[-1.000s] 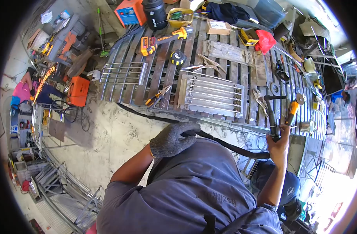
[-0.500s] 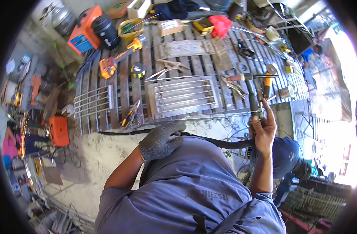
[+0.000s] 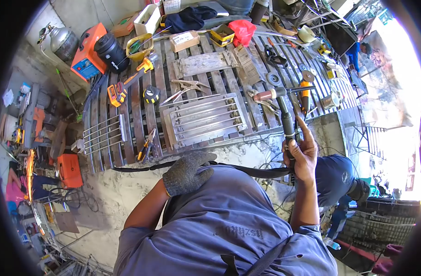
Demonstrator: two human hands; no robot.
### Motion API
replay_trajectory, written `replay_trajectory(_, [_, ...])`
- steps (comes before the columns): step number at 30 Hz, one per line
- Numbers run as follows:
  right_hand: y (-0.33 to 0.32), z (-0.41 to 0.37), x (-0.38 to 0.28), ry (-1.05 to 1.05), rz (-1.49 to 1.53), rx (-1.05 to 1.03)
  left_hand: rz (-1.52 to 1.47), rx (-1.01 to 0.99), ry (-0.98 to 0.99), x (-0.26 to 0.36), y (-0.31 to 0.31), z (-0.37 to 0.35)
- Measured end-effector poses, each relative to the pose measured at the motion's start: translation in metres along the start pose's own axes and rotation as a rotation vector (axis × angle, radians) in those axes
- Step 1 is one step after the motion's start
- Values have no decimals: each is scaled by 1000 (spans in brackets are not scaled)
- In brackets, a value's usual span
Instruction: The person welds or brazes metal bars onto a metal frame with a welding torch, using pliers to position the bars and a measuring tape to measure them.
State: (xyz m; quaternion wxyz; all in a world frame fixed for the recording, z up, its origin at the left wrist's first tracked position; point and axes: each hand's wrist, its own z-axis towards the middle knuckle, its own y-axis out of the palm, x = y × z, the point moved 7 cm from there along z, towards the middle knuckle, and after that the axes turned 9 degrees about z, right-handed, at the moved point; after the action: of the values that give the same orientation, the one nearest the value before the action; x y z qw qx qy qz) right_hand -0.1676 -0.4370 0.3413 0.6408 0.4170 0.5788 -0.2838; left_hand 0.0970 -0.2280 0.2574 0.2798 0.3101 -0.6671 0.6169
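My bare right hand (image 3: 304, 154) is wrapped around the handle of a TIG welding torch (image 3: 287, 120), index finger stretched along it. The torch head, with a reddish-brown cup, points left over the table's front edge. A black torch cable (image 3: 261, 171) runs from it across my belly. My left hand (image 3: 187, 174), in a dark grey knitted glove, is closed around this cable at my waist. Ahead of my hands, a metal frame with several parallel rods (image 3: 209, 118) lies on the slatted table. Locking pliers (image 3: 268, 105) lie beneath the torch head, and an angle grinder (image 3: 305, 92) lies beside it.
The slatted metal table (image 3: 141, 108) carries a rod grille (image 3: 105, 133), pliers (image 3: 147, 146), a tape measure (image 3: 151, 94) and an orange welding machine (image 3: 88, 54). A person in a dark cap (image 3: 334, 179) is close on my right. Sparks (image 3: 31, 175) fly at far left, near another person.
The view has shifted, so the table items sit slightly further left. My right hand and the torch appear a little lower and further left. Both hands keep their grips.
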Motion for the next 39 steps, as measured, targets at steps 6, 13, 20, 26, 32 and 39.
replay_trajectory(6, [8, 15, -3, -118, -219, -57, 11, 112, 2, -7, 19, -1])
replay_trajectory(13, [50, 57, 20, -161, -448, -243, -206, 385, -74, -2, 32, 5])
replay_trajectory(20, [133, 82, 107, -167, -668, -406, -1009, 493, -278, -93, 62, 44])
replay_trajectory(26, [175, 111, 188, -146, -714, -504, -883, 606, -315, -165, 59, 80])
replay_trajectory(32, [195, 139, 226, -191, -764, -503, -660, 602, -235, -211, 73, 111])
replay_trajectory(39, [211, 147, 247, -45, -785, -569, -204, 673, -146, -192, 22, 108])
